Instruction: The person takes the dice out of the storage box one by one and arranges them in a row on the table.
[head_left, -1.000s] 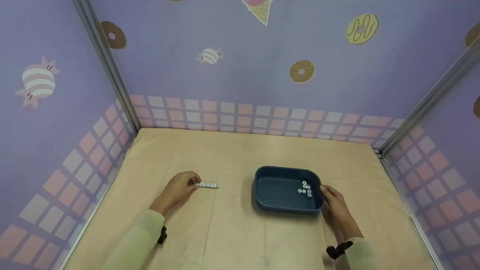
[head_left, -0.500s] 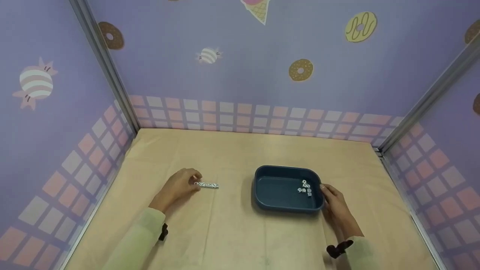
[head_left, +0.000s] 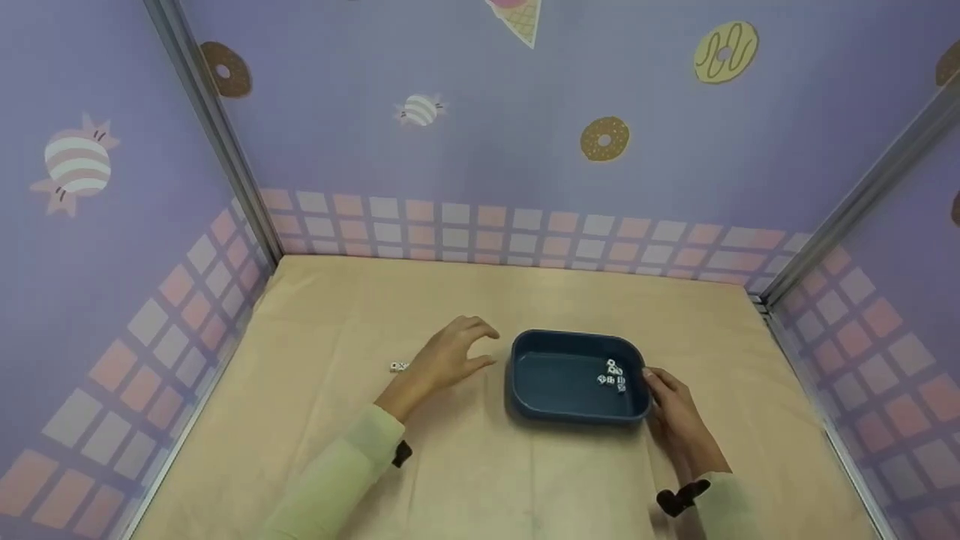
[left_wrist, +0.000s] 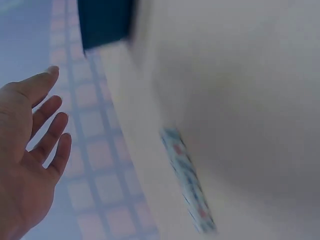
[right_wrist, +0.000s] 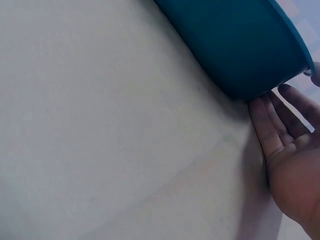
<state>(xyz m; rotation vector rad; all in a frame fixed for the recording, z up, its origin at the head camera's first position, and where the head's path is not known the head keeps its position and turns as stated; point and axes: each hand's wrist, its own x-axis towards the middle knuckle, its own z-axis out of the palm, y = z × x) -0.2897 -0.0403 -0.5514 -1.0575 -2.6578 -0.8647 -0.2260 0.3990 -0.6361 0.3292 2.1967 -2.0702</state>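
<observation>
The left wrist view shows the whole dice row [left_wrist: 188, 181] (head view: mostly behind the spread, empty left hand [head_left: 446, 356]); the right hand [head_left: 675, 409] grips the tray [head_left: 559, 384].

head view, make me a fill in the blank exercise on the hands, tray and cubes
The tray is held by the right hand, while the left hand holds ____.
In the head view, the loose white cubes lie toward the tray's ____ end.
There, the row of cubes lies to the tray's ____.
Missing: nothing; right; left
</observation>
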